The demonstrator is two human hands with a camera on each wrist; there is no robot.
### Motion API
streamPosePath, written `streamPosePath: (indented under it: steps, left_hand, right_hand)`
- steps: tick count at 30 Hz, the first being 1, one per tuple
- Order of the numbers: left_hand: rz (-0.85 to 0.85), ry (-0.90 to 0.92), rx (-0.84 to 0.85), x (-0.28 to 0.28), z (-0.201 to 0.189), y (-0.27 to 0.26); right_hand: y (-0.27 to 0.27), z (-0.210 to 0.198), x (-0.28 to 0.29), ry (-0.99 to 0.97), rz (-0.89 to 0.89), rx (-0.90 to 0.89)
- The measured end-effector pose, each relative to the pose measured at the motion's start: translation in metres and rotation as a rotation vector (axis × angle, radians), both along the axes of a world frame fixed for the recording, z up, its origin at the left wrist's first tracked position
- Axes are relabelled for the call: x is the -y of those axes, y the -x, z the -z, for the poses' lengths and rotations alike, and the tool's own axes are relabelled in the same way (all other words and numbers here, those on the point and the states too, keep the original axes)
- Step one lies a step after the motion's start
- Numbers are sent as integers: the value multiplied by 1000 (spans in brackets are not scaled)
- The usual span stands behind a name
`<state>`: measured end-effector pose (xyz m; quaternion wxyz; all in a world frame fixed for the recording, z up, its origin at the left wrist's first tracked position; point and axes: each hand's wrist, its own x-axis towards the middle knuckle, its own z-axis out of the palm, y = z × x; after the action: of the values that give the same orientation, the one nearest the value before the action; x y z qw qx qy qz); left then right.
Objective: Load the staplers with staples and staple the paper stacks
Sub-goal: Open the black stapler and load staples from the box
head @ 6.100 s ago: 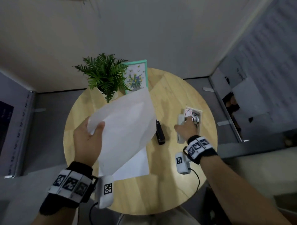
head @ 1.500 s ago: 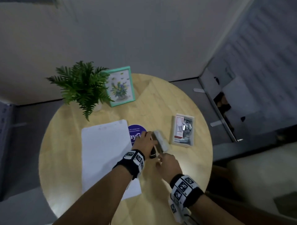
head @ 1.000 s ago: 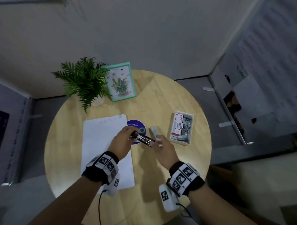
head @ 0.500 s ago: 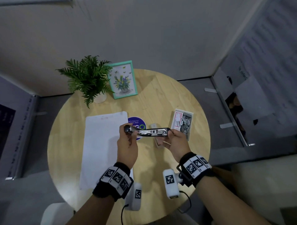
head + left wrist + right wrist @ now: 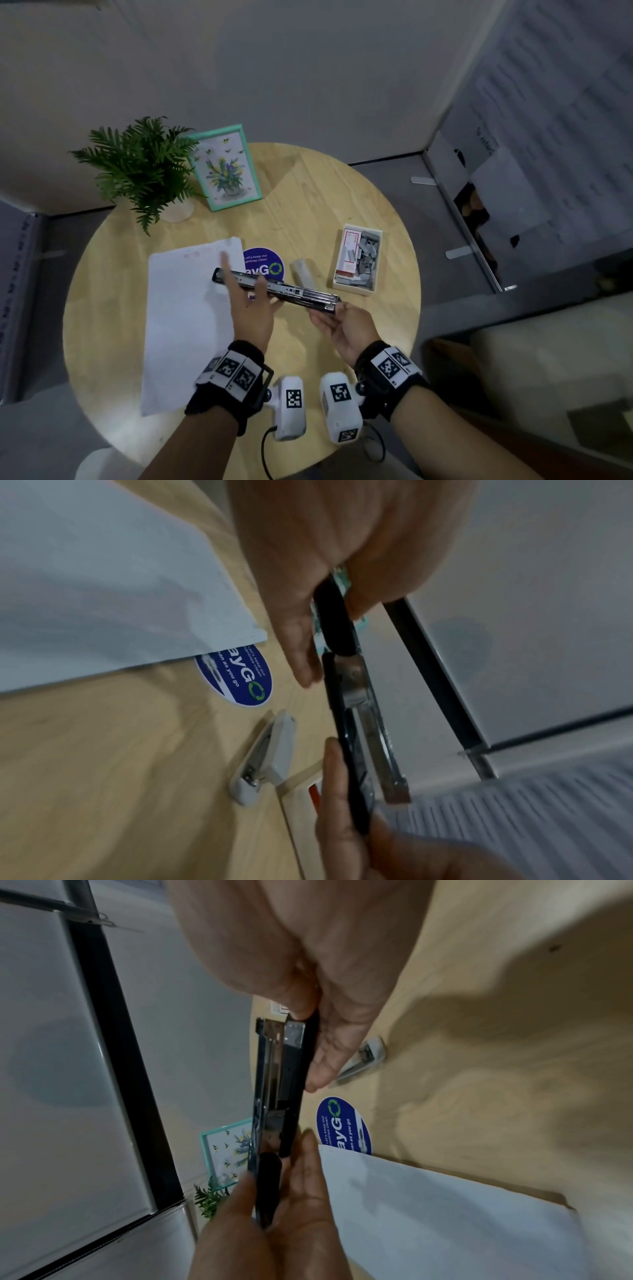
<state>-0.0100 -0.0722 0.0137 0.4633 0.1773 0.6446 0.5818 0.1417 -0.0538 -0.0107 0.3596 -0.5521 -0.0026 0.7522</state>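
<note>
Black stapler [image 5: 274, 289] — between left hand [image 5: 251, 315], right hand [image 5: 346, 327]

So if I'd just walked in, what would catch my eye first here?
Probably the black stapler, swung fully open and held level above the round wooden table between the left hand and right hand. Next, the wooden box of loose staples to the right, and the white paper stack to the left.

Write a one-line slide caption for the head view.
Both hands, left and right, hold a black stapler swung fully open above a round wooden table.
</note>
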Motion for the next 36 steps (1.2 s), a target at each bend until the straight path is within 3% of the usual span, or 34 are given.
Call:
streamPosePath:
  steps: [3,6,8,12,16,19,26,36]
  left_hand:
    - [167,1,68,4,3,-9]
    - [145,6,156,8,8,-8]
    - [99,7,149,11,14,-4]
    - [63,-7,63,16,20,3]
    - [33,-15,39,19,18,9]
    - [25,-35,15,21,16,10]
    - [3,-8,-2,22,21,11]
    - [8,-4,-11,16,18,5]
  right_hand:
    - [-4,4,-2,-28,-27,24]
    - [-17,5,-10,-138,-219,160]
    - [-31,9,-20,-278,-398,429]
    - [-57,14,-57,-600,-870,1157]
    - [-53,18,-93,-732,-1401,1432]
    - [-40,23,-107,-805,-1646,1500]
    - [-25,32,-117,-874,-1887,1529]
    - [-24,38,-118,-899,-1937,1527]
